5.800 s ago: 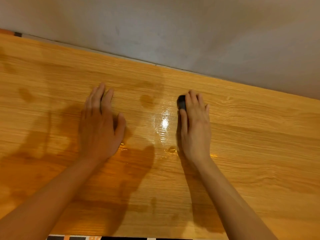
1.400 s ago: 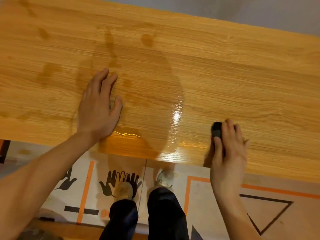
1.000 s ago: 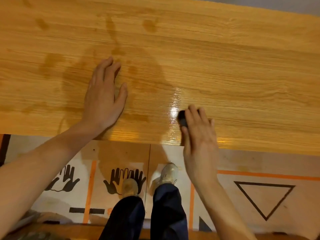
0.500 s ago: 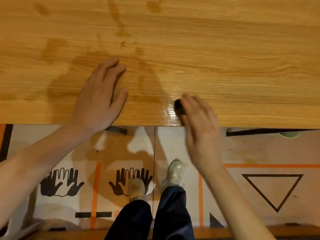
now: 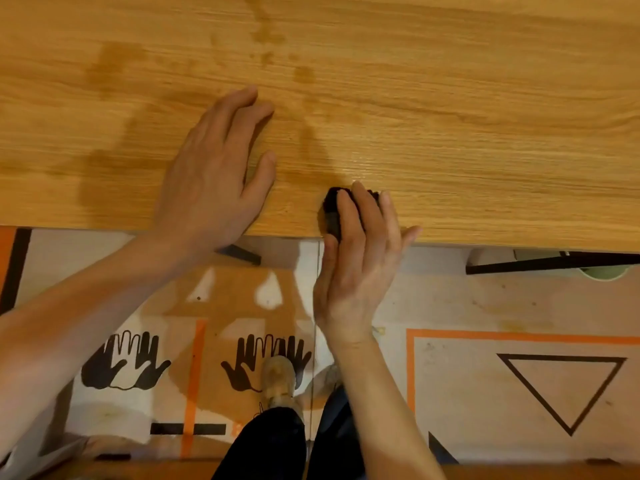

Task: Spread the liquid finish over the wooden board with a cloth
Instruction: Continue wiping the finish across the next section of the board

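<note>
My right hand point(image 5: 358, 271) presses a small dark cloth point(image 5: 331, 212) under its curled fingertips at the near edge of the wooden board point(image 5: 450, 116), while my left hand point(image 5: 216, 174) lies flat, fingers relaxed, just left of it.

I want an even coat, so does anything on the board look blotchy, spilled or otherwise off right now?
Yes. The wooden board shows uneven darker blotches at upper left and small drips near top centre, not yet blended. The right hand holds the dark cloth at the near edge; the left hand rests flat.
</note>
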Motion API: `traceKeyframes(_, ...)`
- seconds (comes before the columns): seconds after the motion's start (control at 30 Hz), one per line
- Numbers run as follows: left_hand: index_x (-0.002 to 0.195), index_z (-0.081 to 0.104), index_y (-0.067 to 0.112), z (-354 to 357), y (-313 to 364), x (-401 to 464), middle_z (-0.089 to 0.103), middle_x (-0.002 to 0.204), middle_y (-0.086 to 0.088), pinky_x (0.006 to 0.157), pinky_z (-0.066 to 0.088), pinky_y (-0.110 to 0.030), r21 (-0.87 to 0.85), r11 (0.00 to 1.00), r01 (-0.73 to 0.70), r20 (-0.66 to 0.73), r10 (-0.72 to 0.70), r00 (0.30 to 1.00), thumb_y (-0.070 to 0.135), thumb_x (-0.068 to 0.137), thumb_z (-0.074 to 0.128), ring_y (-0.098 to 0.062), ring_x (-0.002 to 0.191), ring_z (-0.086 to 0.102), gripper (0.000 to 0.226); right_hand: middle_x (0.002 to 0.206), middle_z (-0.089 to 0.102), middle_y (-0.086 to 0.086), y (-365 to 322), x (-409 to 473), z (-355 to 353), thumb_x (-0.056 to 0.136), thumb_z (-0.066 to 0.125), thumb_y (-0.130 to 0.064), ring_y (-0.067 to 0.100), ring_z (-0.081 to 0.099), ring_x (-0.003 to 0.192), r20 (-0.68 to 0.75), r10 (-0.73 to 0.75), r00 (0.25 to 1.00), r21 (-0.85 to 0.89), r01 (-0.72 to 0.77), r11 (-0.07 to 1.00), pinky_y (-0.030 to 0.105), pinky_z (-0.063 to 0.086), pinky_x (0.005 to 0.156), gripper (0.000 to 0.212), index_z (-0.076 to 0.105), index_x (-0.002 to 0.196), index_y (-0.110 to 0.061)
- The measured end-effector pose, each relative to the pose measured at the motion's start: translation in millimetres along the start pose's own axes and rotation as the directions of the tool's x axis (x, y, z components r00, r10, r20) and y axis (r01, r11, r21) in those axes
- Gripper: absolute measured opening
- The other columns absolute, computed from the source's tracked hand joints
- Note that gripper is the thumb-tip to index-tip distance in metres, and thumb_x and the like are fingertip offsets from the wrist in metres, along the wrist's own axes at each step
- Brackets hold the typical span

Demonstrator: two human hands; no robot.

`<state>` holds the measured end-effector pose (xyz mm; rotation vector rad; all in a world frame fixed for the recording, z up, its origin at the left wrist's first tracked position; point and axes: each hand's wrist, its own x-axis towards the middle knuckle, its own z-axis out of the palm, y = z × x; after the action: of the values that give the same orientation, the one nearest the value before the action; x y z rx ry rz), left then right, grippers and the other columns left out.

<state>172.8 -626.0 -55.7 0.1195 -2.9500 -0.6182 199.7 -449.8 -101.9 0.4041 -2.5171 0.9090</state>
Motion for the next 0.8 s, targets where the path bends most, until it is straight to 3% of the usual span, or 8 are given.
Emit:
traceKeyframes(0.1, 0.151, 0.040, 0.011, 1.1, 2.0, -4.3, 0.034, 0.161, -0.009, 0.117, 0.031, -0.041, -0.004, 1.000, -0.007, -0.001, 0.007, 1.000, 0.036, 0.106, 0.037, -0.028, 0.148, 0.034, 0.051, 0.139, 0.045, 0.008, 52.4, 2.4, -30.3, 0.105, 0.023, -0.029, 0.029, 0.035, 0.137, -0.072, -0.047, 0.996, -0.096, 0.040, 0.995, 0.044, -0.002, 0.120, 0.040, 0.042, 0.134, -0.009)
traceKeyframes(0.2, 0.151, 0.040, 0.010, 0.7, 1.5, -4.6, 0.033, 0.161, -0.010, 0.118, 0.029, -0.042, -0.001, 1.000, -0.011, -0.003, 0.011, 1.000, 0.036, 0.107, 0.037, -0.029, 0.148, 0.033, 0.051, 0.137, 0.050, 0.016, 56.9, 8.0, -30.9, 0.104, 0.021, -0.030, 0.033, 0.035, 0.137, -0.225, 0.162, 0.961, -0.080, -0.183, 0.980, 0.046, -0.001, 0.120, 0.046, 0.046, 0.131, -0.002)
traceKeyframes(0.27, 0.151, 0.040, 0.010, -0.4, 0.9, -3.2, 0.033, 0.162, -0.009, 0.119, 0.029, -0.042, 0.011, 1.000, -0.013, -0.002, 0.013, 1.000, 0.036, 0.107, 0.036, -0.029, 0.149, 0.032, 0.051, 0.133, 0.053, 0.017, 25.5, 11.2, -15.9, 0.102, 0.027, -0.027, 0.035, 0.037, 0.135, -0.193, 0.247, 0.950, -0.042, -0.259, 0.965, 0.049, 0.001, 0.120, 0.042, 0.051, 0.127, -0.003)
traceKeyframes(0.37, 0.150, 0.040, 0.008, -1.0, -0.1, -2.0, 0.033, 0.161, -0.010, 0.119, 0.030, -0.041, 0.024, 0.999, -0.028, -0.007, 0.028, 1.000, 0.036, 0.107, 0.035, -0.028, 0.149, 0.033, 0.052, 0.126, 0.057, 0.016, -22.3, 2.9, 7.4, 0.097, 0.037, -0.018, 0.033, 0.043, 0.126, 0.029, 0.129, 0.991, -0.014, -0.129, 0.992, 0.053, 0.010, 0.118, 0.034, 0.057, 0.120, -0.003)
traceKeyframes(0.43, 0.150, 0.041, 0.008, -0.8, -0.5, -1.2, 0.034, 0.160, -0.011, 0.118, 0.030, -0.039, 0.024, 0.999, -0.038, -0.015, 0.038, 0.999, 0.036, 0.107, 0.036, -0.028, 0.148, 0.033, 0.052, 0.131, 0.056, 0.015, -22.7, -2.3, 8.0, 0.101, 0.043, -0.019, 0.031, 0.041, 0.130, 0.056, -0.093, 0.994, -0.041, 0.095, 0.995, 0.044, 0.005, 0.121, 0.031, 0.048, 0.129, -0.006)
traceKeyframes(0.5, 0.150, 0.041, 0.008, -1.3, -2.0, -0.3, 0.033, 0.161, -0.010, 0.119, 0.028, -0.037, 0.008, 0.999, -0.034, -0.006, 0.034, 0.999, 0.036, 0.107, 0.037, -0.027, 0.149, 0.032, 0.052, 0.131, 0.058, 0.014, 5.7, 6.0, -8.5, 0.098, 0.051, -0.021, 0.031, 0.043, 0.128, 0.123, -0.186, 0.975, -0.085, 0.197, 0.977, 0.037, -0.002, 0.118, 0.034, 0.044, 0.130, -0.010)
traceKeyframes(0.63, 0.151, 0.041, 0.010, -9.7, -12.6, -2.6, 0.032, 0.161, -0.008, 0.118, 0.021, -0.022, -0.089, 0.994, -0.066, 0.046, 0.071, 0.996, 0.031, 0.109, 0.039, -0.022, 0.149, 0.030, 0.048, 0.138, 0.050, 0.018, 62.0, 10.7, -48.4, 0.103, 0.034, -0.027, 0.031, 0.037, 0.135, 0.027, -0.032, 0.999, -0.180, 0.036, 0.983, 0.043, -0.003, 0.119, 0.039, 0.040, 0.135, -0.007)
traceKeyframes(0.8, 0.151, 0.041, 0.012, -36.0, -52.7, -17.6, 0.035, 0.159, -0.009, 0.118, 0.025, -0.029, -0.031, 1.000, -0.006, 0.014, 0.007, 1.000, 0.028, 0.110, 0.039, -0.024, 0.148, 0.033, 0.045, 0.142, 0.041, 0.014, 16.7, -2.8, -9.4, 0.099, 0.043, -0.016, 0.035, 0.032, 0.137, -0.035, -0.009, 0.999, -0.147, 0.004, 0.989, 0.044, -0.004, 0.120, 0.040, 0.035, 0.136, -0.005)
